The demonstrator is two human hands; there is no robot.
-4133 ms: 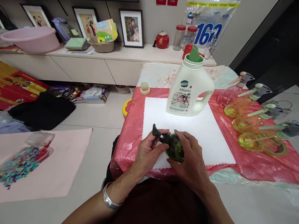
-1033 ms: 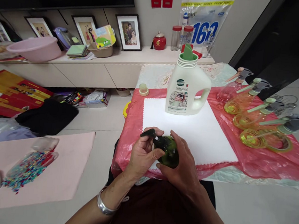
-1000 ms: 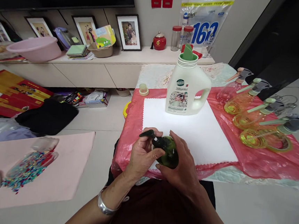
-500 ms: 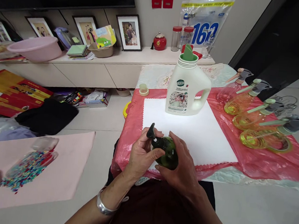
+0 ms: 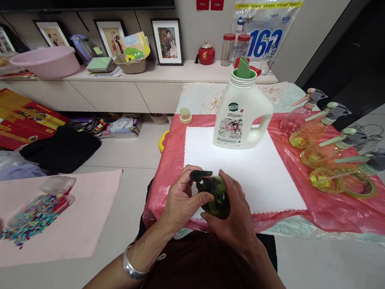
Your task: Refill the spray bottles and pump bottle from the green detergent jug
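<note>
Between my hands is a dark green pump bottle [image 5: 219, 201], tilted, near the table's front edge. My left hand [image 5: 182, 202] is closed around its black pump head [image 5: 201, 177], with thumb and fingers at the collar. Wrapped round the bottle's body from the right is my right hand [image 5: 236, 213]. Behind the bottle, a large white detergent jug [image 5: 238, 106] stands upright on a white sheet [image 5: 270, 183]. Its uncapped mouth shows a green pouring spout [image 5: 242, 68]. A pale green cap [image 5: 185, 115] sits on the table to the jug's left.
Several spray bottles [image 5: 310, 132] with yellowish liquid stand at the right on red plastic sheeting [image 5: 166, 169], beside a tape roll [image 5: 364, 188]. Left, a pink mat [image 5: 80, 224] bears spilled colourful beads [image 5: 34, 220]. A cabinet [image 5: 112, 94] with picture frames runs along the back.
The pump head's nozzle has turned from pointing up and away to pointing right. Both hands keep nearly the same place on the bottle.
</note>
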